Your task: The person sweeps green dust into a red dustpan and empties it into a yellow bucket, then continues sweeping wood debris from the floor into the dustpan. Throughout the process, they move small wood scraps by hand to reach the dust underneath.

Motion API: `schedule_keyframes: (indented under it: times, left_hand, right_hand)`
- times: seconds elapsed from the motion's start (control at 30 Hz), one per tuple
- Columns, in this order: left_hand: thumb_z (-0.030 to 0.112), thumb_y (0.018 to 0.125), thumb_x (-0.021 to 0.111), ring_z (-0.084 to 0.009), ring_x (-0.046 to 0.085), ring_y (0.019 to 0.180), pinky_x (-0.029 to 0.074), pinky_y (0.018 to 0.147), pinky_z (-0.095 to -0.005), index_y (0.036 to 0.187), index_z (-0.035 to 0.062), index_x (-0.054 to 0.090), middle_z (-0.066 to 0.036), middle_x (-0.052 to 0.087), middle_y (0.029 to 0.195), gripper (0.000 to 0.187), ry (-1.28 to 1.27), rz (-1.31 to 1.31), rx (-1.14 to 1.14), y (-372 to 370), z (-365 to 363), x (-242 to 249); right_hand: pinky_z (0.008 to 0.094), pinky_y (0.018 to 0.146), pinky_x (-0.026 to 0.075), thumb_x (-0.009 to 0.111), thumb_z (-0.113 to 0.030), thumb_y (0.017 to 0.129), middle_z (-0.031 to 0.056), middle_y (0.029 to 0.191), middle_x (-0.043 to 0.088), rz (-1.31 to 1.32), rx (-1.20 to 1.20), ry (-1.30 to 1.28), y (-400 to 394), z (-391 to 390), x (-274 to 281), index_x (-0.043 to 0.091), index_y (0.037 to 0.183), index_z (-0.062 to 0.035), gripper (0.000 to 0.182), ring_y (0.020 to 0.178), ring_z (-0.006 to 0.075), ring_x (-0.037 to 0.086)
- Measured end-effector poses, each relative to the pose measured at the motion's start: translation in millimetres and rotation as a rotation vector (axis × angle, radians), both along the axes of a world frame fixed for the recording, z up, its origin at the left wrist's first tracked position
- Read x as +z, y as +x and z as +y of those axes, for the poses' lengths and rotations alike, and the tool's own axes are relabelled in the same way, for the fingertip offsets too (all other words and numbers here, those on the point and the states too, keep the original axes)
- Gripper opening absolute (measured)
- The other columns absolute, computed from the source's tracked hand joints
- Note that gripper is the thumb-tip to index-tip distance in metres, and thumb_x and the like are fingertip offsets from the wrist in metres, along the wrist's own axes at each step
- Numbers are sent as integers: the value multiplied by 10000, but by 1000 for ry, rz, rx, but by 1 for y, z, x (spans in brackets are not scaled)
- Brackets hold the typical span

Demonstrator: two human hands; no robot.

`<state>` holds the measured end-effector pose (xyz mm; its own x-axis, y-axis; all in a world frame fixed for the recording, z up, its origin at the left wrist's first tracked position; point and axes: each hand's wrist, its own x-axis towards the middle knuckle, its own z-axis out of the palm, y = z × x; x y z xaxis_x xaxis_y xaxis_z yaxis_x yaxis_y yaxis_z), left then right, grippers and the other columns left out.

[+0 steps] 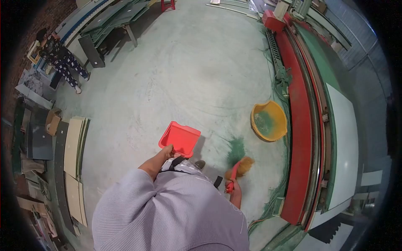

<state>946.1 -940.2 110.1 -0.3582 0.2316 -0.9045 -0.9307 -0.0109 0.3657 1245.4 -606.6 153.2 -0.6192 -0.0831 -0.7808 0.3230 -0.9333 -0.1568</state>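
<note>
My left hand (168, 152) is closed on the near edge of a red dustpan (181, 137), held up in front of my body. Lower right, my right hand (233, 186) grips the red handle of a brush (245, 165) with tan bristles. The bristles are at the near end of a patch of green powder (237, 149) on the grey floor. A yellow tub (280, 121) with green powder inside stands on the floor beyond the brush, to the right. Dustpan and brush are apart.
A long red machine (295, 125) runs along the right, with cables beside it. Stacked boards (74, 146) lie at the left. Another person (63, 56) stands at the upper left by a workbench. A table with panels (117, 21) is behind them.
</note>
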Motion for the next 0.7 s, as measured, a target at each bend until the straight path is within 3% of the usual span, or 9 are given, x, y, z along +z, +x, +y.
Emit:
schedule_keyframes:
  times: [0.1, 0.13, 0.33, 0.4, 0.43, 0.47, 0.53, 0.63, 0.7]
  left_hand:
    - [196, 701, 364, -259, 570, 727, 479, 658, -380, 916, 23, 491, -135, 551, 835, 304, 58, 25, -65, 0, 0, 8]
    - [197, 695, 365, -262, 563, 731, 467, 664, -378, 905, 10, 490, -142, 549, 848, 308, 90, 55, 20, -2, -13, -57]
    - [188, 688, 346, -280, 555, 583, 472, 511, -375, 828, -8, 480, -160, 543, 713, 276, -118, 121, -151, -11, 10, -3]
    - [192, 693, 359, -262, 567, 571, 485, 503, -364, 829, -7, 495, -147, 555, 713, 277, -29, 88, -128, -2, 18, 33]
    - [195, 699, 369, -251, 575, 580, 494, 512, -354, 840, -7, 503, -141, 564, 734, 280, 76, 92, -131, -3, 22, 50]
    - [215, 723, 381, -235, 588, 643, 507, 563, -331, 889, 1, 512, -128, 577, 783, 300, 142, 57, -112, -11, 6, -23]
    - [212, 729, 379, -236, 587, 671, 509, 573, -326, 912, 0, 505, -134, 575, 806, 306, 121, 60, -123, -6, 5, 8]
    - [183, 722, 348, -266, 578, 727, 508, 594, -338, 951, -11, 478, -171, 558, 852, 328, 203, -36, -86, -13, 17, 5]
    - [184, 722, 348, -264, 577, 689, 504, 589, -337, 938, -10, 480, -165, 559, 841, 320, 6, 79, -94, -9, 12, -5]
  right_hand:
    - [258, 330, 314, 503, -230, 716, -12, 487, 404, -139, -132, 2, -25, -3, 11, 377, 635, -128, 182, 375, 113, 397]
    - [218, 326, 304, 494, -236, 734, -26, 486, 403, -48, -26, 284, -38, -20, 100, 379, 632, -131, 187, 369, 87, 394]
    - [163, 431, 328, 506, -191, 749, -29, 582, 423, 165, -271, 57, -4, -33, 119, 415, 675, -108, 143, 500, 34, 416]
    - [166, 377, 339, 511, -191, 754, -28, 536, 378, -125, -486, -200, 23, -38, 108, 369, 641, -113, 198, 416, 46, 368]
    - [166, 377, 339, 511, -191, 754, -28, 536, 378, -136, -495, -199, 37, -43, 114, 369, 641, -113, 198, 416, 46, 368]
    - [164, 401, 347, 519, -170, 752, -24, 547, 374, -135, -432, -45, 48, -51, 125, 365, 647, -105, 197, 437, 46, 378]
    - [161, 426, 354, 527, -150, 749, -20, 558, 370, -151, -367, 102, 66, -62, 131, 362, 653, -97, 198, 457, 46, 389]
    - [172, 463, 370, 505, -190, 768, -22, 546, 357, -174, -558, -352, 110, -76, 128, 359, 651, -105, 205, 479, 54, 398]
    - [169, 464, 355, 478, -264, 784, -20, 560, 384, 479, -213, -399, 108, -81, 114, 387, 661, -108, 219, 521, 58, 413]
